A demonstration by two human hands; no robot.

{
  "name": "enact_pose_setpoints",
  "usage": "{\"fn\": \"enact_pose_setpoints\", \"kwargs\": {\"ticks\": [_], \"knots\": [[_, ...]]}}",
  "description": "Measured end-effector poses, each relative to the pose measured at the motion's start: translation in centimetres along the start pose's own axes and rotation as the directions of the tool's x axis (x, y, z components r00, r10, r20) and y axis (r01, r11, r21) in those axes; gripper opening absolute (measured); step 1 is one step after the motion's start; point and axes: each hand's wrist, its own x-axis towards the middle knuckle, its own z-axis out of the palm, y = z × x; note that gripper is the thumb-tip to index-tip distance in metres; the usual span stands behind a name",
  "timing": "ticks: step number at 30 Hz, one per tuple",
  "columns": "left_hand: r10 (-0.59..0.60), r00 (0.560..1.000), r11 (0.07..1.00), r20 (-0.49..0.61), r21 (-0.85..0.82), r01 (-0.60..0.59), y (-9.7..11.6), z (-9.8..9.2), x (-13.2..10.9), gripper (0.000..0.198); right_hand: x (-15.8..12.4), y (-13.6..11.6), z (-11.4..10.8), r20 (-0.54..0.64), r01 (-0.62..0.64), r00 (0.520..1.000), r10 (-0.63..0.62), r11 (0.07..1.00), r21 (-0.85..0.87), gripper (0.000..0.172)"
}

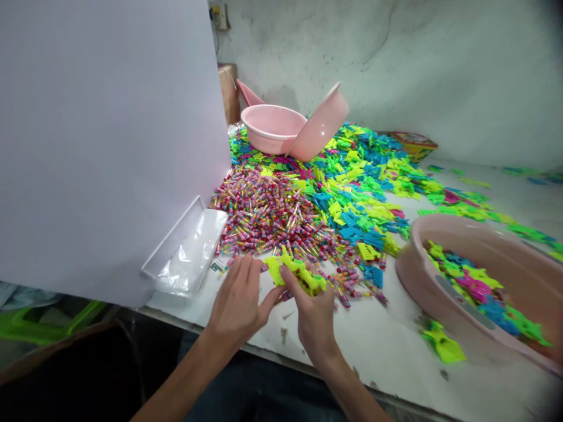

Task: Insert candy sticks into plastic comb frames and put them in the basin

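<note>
Right hand (313, 319) grips yellow-green plastic pieces (299, 275), left hand (237, 302) open against them; pink basin (444, 252) right of the hands holds more pieces (477, 287).

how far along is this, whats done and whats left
Seemingly done: the pink basin at right holds bright plastic pieces. In hand: the right hand grips a yellow-green plastic piece, left hand beside it. Remaining: big heaps of striped tubes and loose plastic pieces across the table.
</note>
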Motion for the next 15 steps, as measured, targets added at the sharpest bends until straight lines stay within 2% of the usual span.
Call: {"fn": "enact_pose_setpoints", "kwargs": {"ticks": [2,5,7,10,12,15], "knots": [[0.007,1.000,1.000,-0.021,-0.012,-0.007,0.2,0.3,-0.1,0.023,0.2,0.0,0.2,-0.008,0.007,1.000,-0.007,1.000,0.015,0.023],[-0.035,0.998,0.999,-0.056,-0.010,0.034,0.5,0.8,-0.3,0.026,0.5,-0.2,0.5,-0.006,-0.021,1.000,0.021,0.998,0.058,0.023],[-0.036,0.999,0.999,-0.039,-0.004,0.036,0.5,1.2,-0.4,0.025,0.7,-0.2,0.5,-0.015,-0.058,0.998,0.060,0.994,0.092,0.024],[-0.031,0.999,0.998,0.015,-0.050,0.032,0.5,1.6,-0.4,0.024,0.9,-0.1,0.3,-0.048,-0.098,0.993,0.106,0.984,0.148,0.027],[-0.098,0.993,0.979,0.069,-0.175,0.108,1.0,1.5,-0.3,0.026,1.0,0.1,-0.2,-0.050,-0.137,0.988,0.147,0.975,0.173,0.030],[-0.157,0.953,0.875,0.258,-0.411,0.255,2.2,1.3,0.0,0.025,1.4,0.4,-1.3,-0.030,-0.175,0.983,0.184,0.965,0.193,0.035]]}}
